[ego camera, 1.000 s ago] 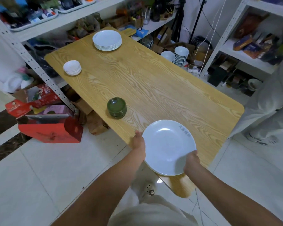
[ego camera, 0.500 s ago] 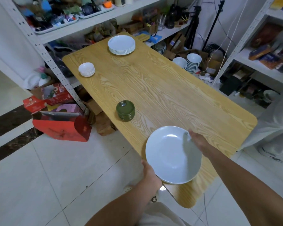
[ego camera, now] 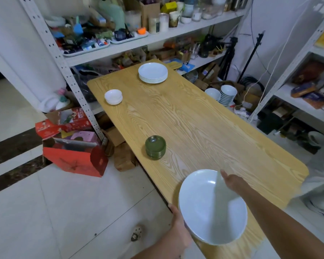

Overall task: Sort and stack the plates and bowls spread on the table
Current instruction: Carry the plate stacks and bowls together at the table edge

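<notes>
The white plate (ego camera: 209,212) lifts clear; left hand (ego camera: 178,223) and right hand (ego camera: 231,181), shifted round its rim, grip it for the far plate stack (ego camera: 152,72).

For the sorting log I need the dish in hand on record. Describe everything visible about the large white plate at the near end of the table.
The large white plate is round, deep-welled and glossy, plain white, ceramic by its look. It sits over the near corner of the wooden table, reaching past its edge, tilted slightly. The left hand grips its near-left rim; the right hand holds the far rim, fingers hidden behind it. Motion blur smears that side.
</notes>
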{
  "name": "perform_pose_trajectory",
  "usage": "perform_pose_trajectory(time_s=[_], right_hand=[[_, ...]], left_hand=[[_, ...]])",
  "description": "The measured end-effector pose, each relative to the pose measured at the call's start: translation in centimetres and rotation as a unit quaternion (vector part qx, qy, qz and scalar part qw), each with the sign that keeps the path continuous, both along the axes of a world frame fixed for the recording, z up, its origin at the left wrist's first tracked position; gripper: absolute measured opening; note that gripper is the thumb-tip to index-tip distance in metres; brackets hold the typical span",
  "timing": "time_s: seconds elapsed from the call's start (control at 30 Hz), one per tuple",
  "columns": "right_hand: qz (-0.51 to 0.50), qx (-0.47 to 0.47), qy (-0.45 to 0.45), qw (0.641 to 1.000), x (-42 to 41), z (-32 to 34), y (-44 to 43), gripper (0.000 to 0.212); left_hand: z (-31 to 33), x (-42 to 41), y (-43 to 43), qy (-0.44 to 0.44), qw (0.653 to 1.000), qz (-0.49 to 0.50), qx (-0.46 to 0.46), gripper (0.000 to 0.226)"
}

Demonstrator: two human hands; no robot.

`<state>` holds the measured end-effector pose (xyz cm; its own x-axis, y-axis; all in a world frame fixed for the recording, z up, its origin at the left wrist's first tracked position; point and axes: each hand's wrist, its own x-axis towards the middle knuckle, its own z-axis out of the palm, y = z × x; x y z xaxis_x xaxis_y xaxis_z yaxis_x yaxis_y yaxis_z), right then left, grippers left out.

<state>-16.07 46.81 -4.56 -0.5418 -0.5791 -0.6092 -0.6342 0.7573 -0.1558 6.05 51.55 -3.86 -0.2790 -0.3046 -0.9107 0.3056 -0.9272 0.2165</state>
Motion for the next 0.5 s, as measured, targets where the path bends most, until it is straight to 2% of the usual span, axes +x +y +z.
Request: perform_pose_trajectory(time_s=[0.07,0.1,0.17,0.2,0.3,0.37,0.43,0.5], right_hand=[[0.01,0.014,0.032,0.999,0.6,-0.2,-1.3,0.081],[0.011,0.017,0.047,0.999,1.1,-0.2,-2.2,0.078],[0.018,0.016,0.063,0.998,2.2,-0.2,-4.3,0.072],[0.024,0.012,0.066,0.997,2.8,-0.2,-5.6,0.069],[0.015,-0.016,0.05,0.999,4.8,-0.2,-9.9,0.058],[-0.01,-0.062,0.035,0.997,6.3,0.2,-13.2,0.057],[-0.048,-0.116,0.022,0.992,8.0,0.5,-16.7,0.058],[-0.096,-0.154,0.0,0.983,9.6,1.1,-20.2,0.064]], left_hand=[[-0.8,2.9,-2.1,-0.017,1.0,0.003,-0.008,0.076],[-1.4,4.9,-3.7,-0.026,1.0,0.005,0.006,0.084],[-4.2,9.5,-7.3,-0.099,0.995,-0.002,-0.008,0.102],[-6.3,12.6,-9.5,-0.126,0.992,-0.002,-0.029,0.1],[-6.1,22.5,-16.8,-0.214,0.975,0.036,-0.052,0.072],[-4.9,29.6,-22.1,-0.265,0.957,0.034,-0.108,0.047],[-3.7,35.0,-28.1,-0.297,0.944,0.045,-0.137,0.044],[-2.5,37.6,-33.5,-0.313,0.931,0.063,-0.179,0.027]])
